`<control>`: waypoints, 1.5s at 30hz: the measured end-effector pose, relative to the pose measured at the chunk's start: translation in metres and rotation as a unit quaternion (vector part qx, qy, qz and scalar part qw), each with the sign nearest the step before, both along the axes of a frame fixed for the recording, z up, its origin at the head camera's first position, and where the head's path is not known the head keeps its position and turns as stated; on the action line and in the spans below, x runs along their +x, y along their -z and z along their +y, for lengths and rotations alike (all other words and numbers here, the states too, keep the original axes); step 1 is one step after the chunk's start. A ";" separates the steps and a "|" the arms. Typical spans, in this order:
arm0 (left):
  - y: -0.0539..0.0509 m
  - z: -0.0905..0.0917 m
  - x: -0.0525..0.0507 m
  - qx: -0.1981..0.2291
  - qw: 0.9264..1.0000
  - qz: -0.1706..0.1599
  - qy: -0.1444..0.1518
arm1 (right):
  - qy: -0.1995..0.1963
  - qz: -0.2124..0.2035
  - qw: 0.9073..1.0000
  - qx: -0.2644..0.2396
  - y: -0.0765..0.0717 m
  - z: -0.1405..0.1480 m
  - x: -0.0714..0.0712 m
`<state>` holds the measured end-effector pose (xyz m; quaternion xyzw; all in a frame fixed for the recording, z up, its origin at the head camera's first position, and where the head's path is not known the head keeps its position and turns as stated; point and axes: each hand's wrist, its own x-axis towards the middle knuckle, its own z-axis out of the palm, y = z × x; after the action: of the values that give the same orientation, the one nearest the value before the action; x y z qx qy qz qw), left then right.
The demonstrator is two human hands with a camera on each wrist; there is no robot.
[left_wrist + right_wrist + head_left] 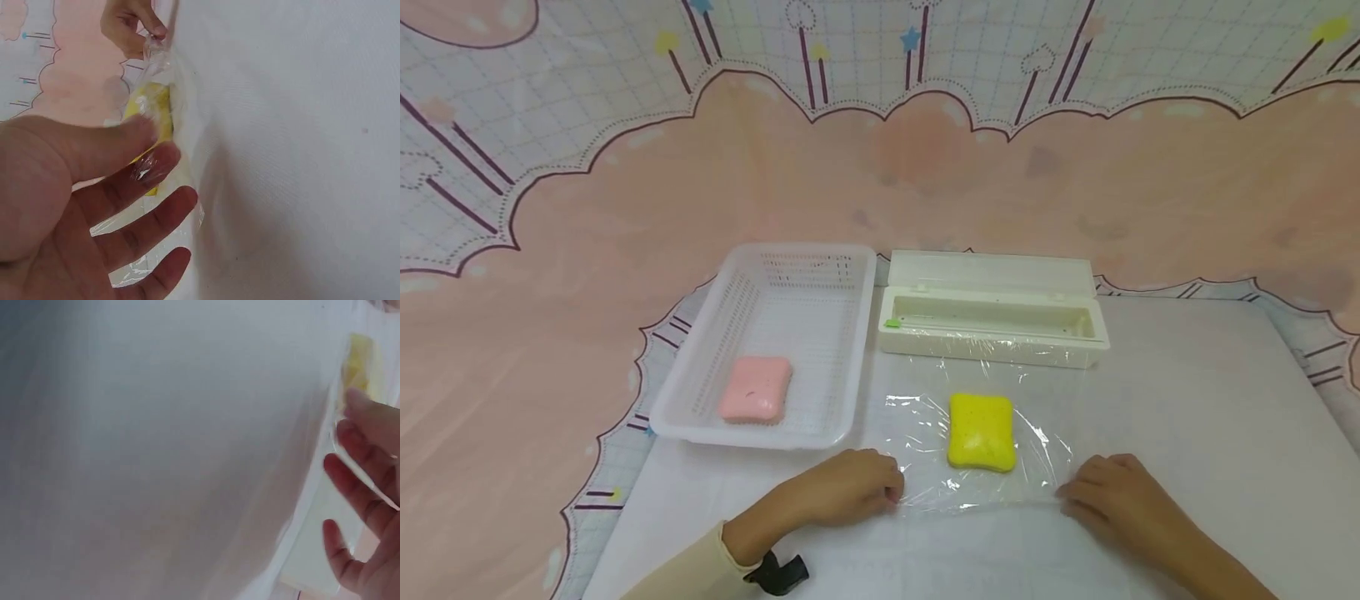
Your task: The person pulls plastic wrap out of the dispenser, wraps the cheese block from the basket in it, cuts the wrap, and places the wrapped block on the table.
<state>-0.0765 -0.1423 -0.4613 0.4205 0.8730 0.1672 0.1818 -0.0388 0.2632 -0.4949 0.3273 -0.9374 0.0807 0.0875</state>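
A clear sheet of plastic wrap (pixel 917 425) lies on the white table, reaching from the front of a long white dispenser box (pixel 985 343). On the wrap rests a yellow, pillow-shaped block (pixel 982 433), perhaps soap or a sponge. My left hand (pixel 853 487) holds the wrap's near left corner; in the left wrist view its thumb and index finger pinch the film, the other fingers spread. At the near right corner, my right hand (pixel 1116 500) pinches the film between thumb and index finger (pixel 359 444). Neither hand touches the yellow block.
Left of the box stands a white plastic basket (pixel 820 367) with a similar pink block (pixel 756 389) inside. The dispenser's lid (pixel 992 273) is raised, and a small green slider (pixel 892 322) sits at its left end. A patterned cloth (pixel 820 183) hangs behind.
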 end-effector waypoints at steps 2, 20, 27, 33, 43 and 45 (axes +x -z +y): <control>-0.002 0.000 0.001 0.026 0.998 -0.026 -0.045 | 0.023 0.002 1.000 -0.006 -0.003 0.001 0.001; 0.020 0.030 -0.006 0.215 0.920 -0.054 -0.325 | 0.148 -0.158 0.964 -0.157 -0.028 -0.005 -0.029; 0.024 0.035 -0.021 0.185 0.923 -0.031 -0.336 | 0.151 -0.246 0.946 -0.149 -0.025 -0.005 -0.047; 0.028 0.039 -0.028 0.126 0.934 0.084 -0.323 | 0.166 -0.314 0.925 -0.132 -0.025 -0.007 -0.054; 0.014 0.050 -0.013 0.074 0.933 0.169 -0.309 | 0.200 -0.304 0.920 -0.146 -0.027 -0.001 -0.054; 0.008 0.053 -0.006 0.057 0.931 0.205 -0.297 | 0.199 -0.258 0.934 -0.147 -0.031 -0.004 -0.050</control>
<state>-0.0820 -0.0891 -0.4690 0.1769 0.9653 0.1732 -0.0831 -0.0888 0.2588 -0.4637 0.0851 -0.9514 0.2800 -0.0961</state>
